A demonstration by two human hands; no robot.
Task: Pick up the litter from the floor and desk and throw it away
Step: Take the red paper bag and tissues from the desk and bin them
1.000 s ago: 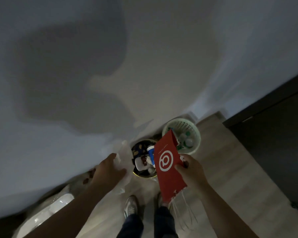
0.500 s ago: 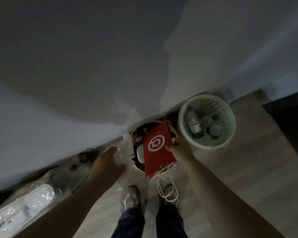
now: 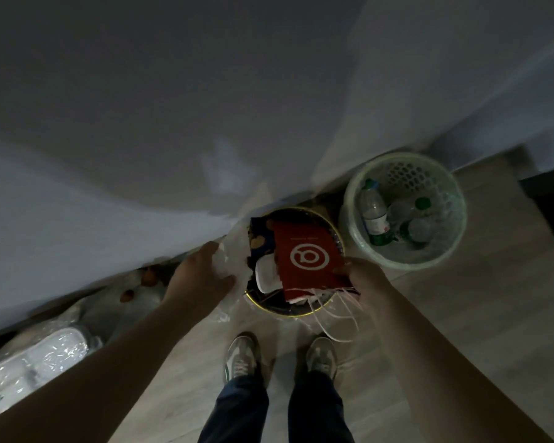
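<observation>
Now right hand [image 3: 362, 276] pinching red bag [image 3: 307, 260] by near corner, bag lying far-left over bin [image 3: 282, 312]; left hand [image 3: 199, 279] clutching clear liner [image 3: 234, 262].

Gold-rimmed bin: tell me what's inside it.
The red paper bag, held by the right hand, covers most of the bin. A white container and dark patterned packaging show beside it. Whatever lies beneath is hidden.
</observation>
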